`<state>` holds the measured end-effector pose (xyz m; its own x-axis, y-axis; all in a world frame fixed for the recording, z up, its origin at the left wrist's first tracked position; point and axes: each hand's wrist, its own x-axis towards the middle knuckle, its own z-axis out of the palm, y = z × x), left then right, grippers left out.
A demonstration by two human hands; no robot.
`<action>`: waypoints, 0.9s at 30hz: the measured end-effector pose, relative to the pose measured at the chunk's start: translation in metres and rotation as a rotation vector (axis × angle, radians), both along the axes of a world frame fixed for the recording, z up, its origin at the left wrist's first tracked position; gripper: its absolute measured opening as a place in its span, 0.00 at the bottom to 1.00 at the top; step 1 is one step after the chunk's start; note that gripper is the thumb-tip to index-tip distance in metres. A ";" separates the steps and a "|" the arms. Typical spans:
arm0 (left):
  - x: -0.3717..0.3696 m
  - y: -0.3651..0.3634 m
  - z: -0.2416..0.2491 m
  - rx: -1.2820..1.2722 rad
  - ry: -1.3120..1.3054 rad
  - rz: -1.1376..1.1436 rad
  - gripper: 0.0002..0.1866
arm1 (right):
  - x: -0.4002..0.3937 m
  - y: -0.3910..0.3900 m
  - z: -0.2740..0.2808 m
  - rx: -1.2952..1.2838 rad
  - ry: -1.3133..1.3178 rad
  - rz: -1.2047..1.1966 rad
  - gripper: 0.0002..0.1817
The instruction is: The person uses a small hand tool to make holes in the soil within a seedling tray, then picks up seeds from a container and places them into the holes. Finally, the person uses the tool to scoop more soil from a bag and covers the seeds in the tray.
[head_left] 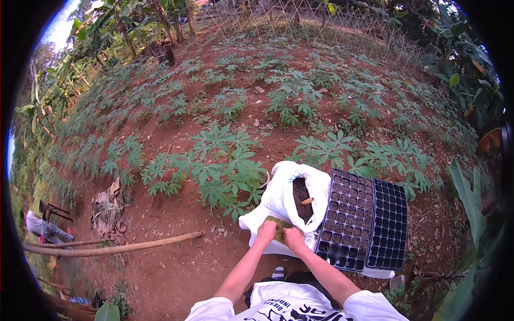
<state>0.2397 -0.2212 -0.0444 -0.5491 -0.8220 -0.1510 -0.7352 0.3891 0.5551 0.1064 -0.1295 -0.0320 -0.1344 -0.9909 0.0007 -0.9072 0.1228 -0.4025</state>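
Note:
My left hand and my right hand are close together in front of me, both pressed on a greenish-brown clump of fibrous material. The clump sits at the near edge of an open white sack filled with dark soil. A small orange handle pokes out of the soil. Right of the sack lies a black seedling tray with many cells holding soil, and a second black seedling tray beside it looks empty.
Red bare earth surrounds me, with cassava plants just beyond the sack and across the slope. A long wooden pole lies on the ground at the left. A person crouches at the far left. A fence runs along the back.

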 end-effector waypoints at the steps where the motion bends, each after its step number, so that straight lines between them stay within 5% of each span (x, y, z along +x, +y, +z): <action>1: -0.002 -0.001 0.001 -0.019 0.011 -0.002 0.12 | 0.000 0.001 -0.001 -0.005 -0.013 -0.006 0.07; 27: -0.012 0.015 0.038 0.015 -0.050 0.030 0.15 | 0.000 0.008 0.004 0.070 -0.026 -0.056 0.13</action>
<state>0.2278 -0.2058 -0.0060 -0.5158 -0.8354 -0.1899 -0.7734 0.3586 0.5228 0.1061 -0.1219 -0.0284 -0.1886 -0.9794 -0.0724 -0.8873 0.2016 -0.4149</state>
